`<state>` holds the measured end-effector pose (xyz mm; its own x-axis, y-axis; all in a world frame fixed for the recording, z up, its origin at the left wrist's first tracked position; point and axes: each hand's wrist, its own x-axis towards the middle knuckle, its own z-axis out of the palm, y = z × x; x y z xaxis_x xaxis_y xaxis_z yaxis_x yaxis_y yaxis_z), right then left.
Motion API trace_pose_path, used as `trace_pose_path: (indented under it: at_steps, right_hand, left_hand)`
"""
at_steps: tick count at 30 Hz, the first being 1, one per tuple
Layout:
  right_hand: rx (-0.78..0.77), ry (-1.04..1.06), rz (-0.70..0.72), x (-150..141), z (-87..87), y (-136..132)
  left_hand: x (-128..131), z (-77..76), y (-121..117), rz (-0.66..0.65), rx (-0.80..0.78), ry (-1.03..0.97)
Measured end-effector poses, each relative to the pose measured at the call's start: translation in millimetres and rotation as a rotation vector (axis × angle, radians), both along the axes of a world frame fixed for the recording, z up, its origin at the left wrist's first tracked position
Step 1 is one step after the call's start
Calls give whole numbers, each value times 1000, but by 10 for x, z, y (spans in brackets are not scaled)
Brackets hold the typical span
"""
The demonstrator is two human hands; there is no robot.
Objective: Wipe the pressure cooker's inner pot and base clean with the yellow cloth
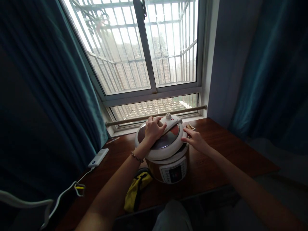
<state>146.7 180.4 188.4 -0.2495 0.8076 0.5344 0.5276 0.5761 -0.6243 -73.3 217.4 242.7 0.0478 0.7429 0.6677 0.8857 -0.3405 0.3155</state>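
An electric pressure cooker (166, 166) with a control panel on its front stands on the wooden table. Its round lid (166, 152), with a pale rim and a shiny top, sits tilted, and a gap shows beneath its front right edge. My left hand (154, 129) is wrapped round the handle (171, 121) across the lid's top. At the right edge of the lid my right hand (194, 139) touches the rim, fingers apart and not closed round it.
A yellow and black cloth item (138, 191) lies left of the cooker. Farther left are a white power bank (98, 158) and its cable (64, 194). A small packet (190, 127) lies behind my right hand. A rail (156, 115) crosses below the barred window.
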Motion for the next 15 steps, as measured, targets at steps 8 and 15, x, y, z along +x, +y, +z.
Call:
trace_pose_path:
  at_steps: [8, 15]
  right_hand:
    - [-15, -109, 54, 195, -82, 180]
    - [105, -345, 56, 370, -42, 353]
  left_hand:
    - [185, 43, 10, 62, -58, 83]
    - [257, -12, 21, 165, -130, 106]
